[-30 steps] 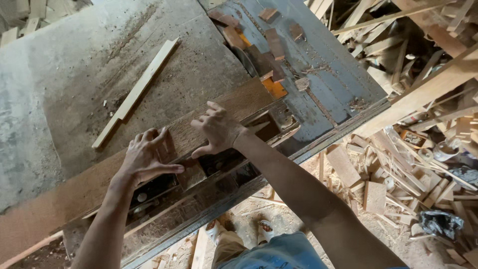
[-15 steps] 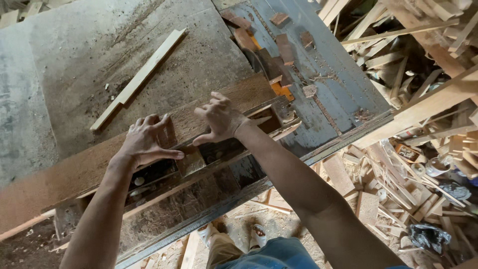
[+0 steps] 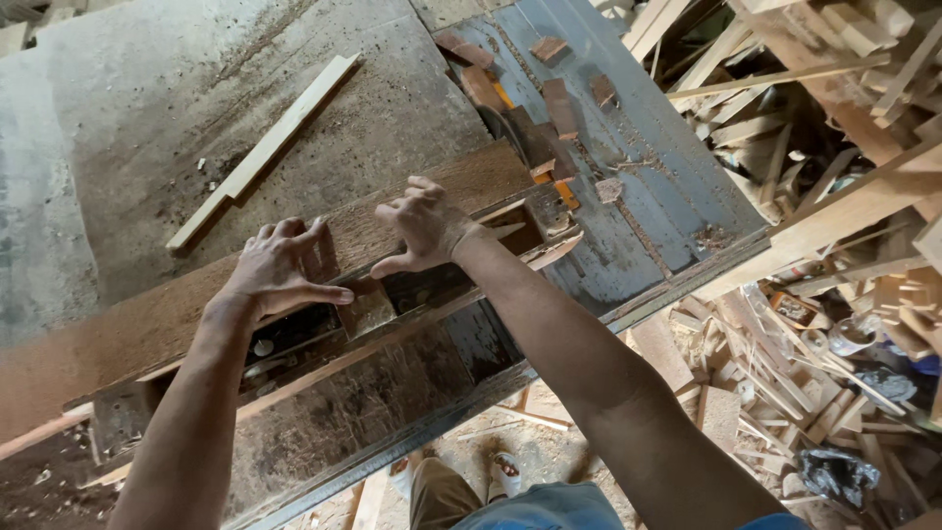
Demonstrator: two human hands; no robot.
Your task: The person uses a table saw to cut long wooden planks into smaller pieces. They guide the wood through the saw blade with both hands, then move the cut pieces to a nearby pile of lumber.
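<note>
Desk (image 3: 147, 118): a dusty grey machine top fills the upper left, with a blue-grey metal panel (image 3: 648, 186) on its right side.
Scrap (image 3: 834, 324): offcuts and sticks heaped on the floor at right.
Board (image 3: 128, 329): a long brown plank lies aslant across the desk, from lower left towards the centre.
Strip (image 3: 265, 152): a pale thin batten lies on the desk, well apart from the board.
Blocks (image 3: 559, 103): small reddish bits scattered on the panel.
Left hand (image 3: 275, 275): flat on the board, fingers spread, grip apart, pressing rather than clasping.
Right hand (image 3: 422, 231): just beside the left, fingers splayed on the board's top and near edge, grip apart.
</note>
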